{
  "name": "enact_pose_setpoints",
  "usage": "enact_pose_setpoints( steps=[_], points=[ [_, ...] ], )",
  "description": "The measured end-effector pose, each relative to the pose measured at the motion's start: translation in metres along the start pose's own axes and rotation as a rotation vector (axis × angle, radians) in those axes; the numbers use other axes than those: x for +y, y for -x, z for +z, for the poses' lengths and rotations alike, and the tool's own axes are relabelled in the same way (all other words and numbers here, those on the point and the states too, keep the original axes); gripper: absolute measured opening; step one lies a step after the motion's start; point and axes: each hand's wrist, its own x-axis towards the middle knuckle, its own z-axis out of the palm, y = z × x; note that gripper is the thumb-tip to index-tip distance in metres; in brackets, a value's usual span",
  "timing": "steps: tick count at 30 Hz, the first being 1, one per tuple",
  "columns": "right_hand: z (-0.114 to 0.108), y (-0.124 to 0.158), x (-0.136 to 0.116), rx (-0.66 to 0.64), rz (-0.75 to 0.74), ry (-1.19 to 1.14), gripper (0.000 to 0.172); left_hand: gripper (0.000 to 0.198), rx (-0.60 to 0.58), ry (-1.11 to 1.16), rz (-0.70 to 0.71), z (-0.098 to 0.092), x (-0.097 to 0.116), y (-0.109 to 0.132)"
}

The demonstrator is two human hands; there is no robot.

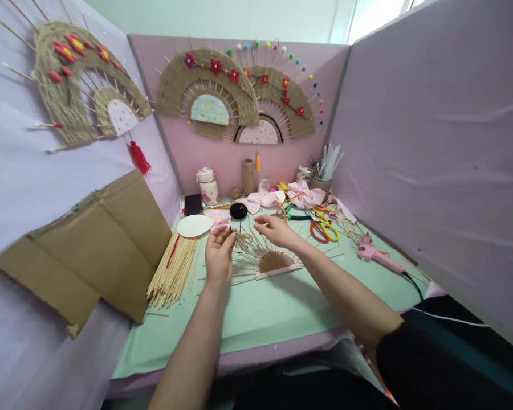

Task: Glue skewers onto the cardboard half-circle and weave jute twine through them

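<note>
My left hand (220,250) is raised over the green table, its fingers pinched on a bundle of thin beige twine (243,242). To the right, my right hand (275,229) hovers with bent fingers near the twine; whatever its fingertips may hold is too small to make out. Beneath and between the hands lies a half-round brown cardboard piece (276,261) with a pink edge and thin sticks fanning out from it. Just beyond my fingers sits a round black object (238,211).
Bamboo sticks (173,273) and a white oval (195,226) lie left, beside folded cardboard (106,239). Red-handled scissors (319,232), yellow-handled scissors (331,228) and a pink glue gun (380,256) with a cord are right. A bottle (207,187) stands behind.
</note>
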Motion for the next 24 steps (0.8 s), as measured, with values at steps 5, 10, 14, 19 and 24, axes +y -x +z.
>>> enact_pose_setpoints(
  steps=[5,10,14,19,24],
  points=[
    [0.004,-0.067,0.019,0.015,0.071,0.331,0.033,0.041,0.107,0.111,0.106,-0.002,0.011,0.0],
    [0.027,-0.119,0.037,-0.053,0.051,0.46,0.067,0.038,0.284,0.164,0.158,-0.013,0.018,-0.005],
    [0.053,-0.139,0.045,-0.141,0.053,0.557,0.089,0.032,0.369,0.174,0.092,-0.017,0.019,-0.008],
    [0.072,-0.161,0.044,-0.22,0.063,0.685,0.071,0.031,0.42,0.189,0.025,-0.017,0.023,-0.005],
    [0.044,-0.199,0.029,-0.262,0.042,0.811,0.06,0.026,0.477,0.205,0.145,-0.016,0.039,0.001]
  ],
)
